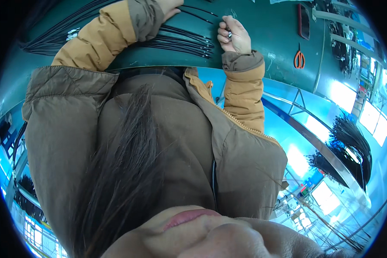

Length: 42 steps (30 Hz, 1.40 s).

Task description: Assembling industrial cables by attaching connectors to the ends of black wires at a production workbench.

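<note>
Black cables (182,46) lie side by side across a green work table (262,43), their right ends roughly lined up. At the top edge, my left hand (170,7) is partly cut off by the frame. Its fingers look closed around a couple of black cables (198,15) whose ends stick out to the right. My right hand (235,36) is just right of those ends, its fingers curled in. A small shiny metal piece (229,33) shows between the fingers; its exact kind is too small to make out.
Orange-handled scissors (299,59) lie to the right on the table. Farther up is a dark, red-edged flat object (304,21). Metal rails (350,21) with bundles of dark cables stand along the right side. More black cable bundles (352,142) hang beyond the table.
</note>
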Motion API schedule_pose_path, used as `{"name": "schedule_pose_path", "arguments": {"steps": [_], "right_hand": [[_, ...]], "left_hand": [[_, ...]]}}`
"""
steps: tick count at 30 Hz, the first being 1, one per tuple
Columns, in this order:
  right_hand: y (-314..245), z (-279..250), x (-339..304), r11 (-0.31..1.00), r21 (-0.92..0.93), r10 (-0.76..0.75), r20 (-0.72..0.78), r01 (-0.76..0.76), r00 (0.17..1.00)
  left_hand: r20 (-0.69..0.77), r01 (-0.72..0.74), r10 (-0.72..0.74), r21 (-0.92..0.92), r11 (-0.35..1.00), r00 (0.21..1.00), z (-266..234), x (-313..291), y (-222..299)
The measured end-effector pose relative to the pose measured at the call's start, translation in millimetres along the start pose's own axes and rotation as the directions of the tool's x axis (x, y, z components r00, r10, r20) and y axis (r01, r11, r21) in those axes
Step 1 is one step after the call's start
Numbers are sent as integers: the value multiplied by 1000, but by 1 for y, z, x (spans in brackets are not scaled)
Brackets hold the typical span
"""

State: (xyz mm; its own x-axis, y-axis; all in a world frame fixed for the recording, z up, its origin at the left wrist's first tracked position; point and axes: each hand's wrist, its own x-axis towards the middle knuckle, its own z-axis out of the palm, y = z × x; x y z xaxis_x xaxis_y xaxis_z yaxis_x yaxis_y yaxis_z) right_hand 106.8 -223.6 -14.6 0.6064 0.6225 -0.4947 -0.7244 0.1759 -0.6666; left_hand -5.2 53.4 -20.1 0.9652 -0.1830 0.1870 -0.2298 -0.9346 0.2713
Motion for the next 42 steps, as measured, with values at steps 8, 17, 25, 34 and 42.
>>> {"name": "schedule_pose_path", "arguments": {"steps": [8,17,25,34,42], "right_hand": [[4,2,-6,998,-19,-66,-27,65,997],[14,8,5,986,84,-145,17,143,989],[18,-23,23,979,156,-141,64,129,988],[11,6,0,977,186,-133,147,105,980],[10,4,-1,989,116,-113,184,93,976]], "left_hand": [[-220,62,-120,-255,965,968,23,20,28],[-189,-10,-56,-332,943,980,0,15,38],[-216,-7,-72,-346,938,974,-2,16,41],[-288,-53,-45,-324,945,957,-4,15,41],[-372,-152,49,-254,955,927,-6,14,43]]}}
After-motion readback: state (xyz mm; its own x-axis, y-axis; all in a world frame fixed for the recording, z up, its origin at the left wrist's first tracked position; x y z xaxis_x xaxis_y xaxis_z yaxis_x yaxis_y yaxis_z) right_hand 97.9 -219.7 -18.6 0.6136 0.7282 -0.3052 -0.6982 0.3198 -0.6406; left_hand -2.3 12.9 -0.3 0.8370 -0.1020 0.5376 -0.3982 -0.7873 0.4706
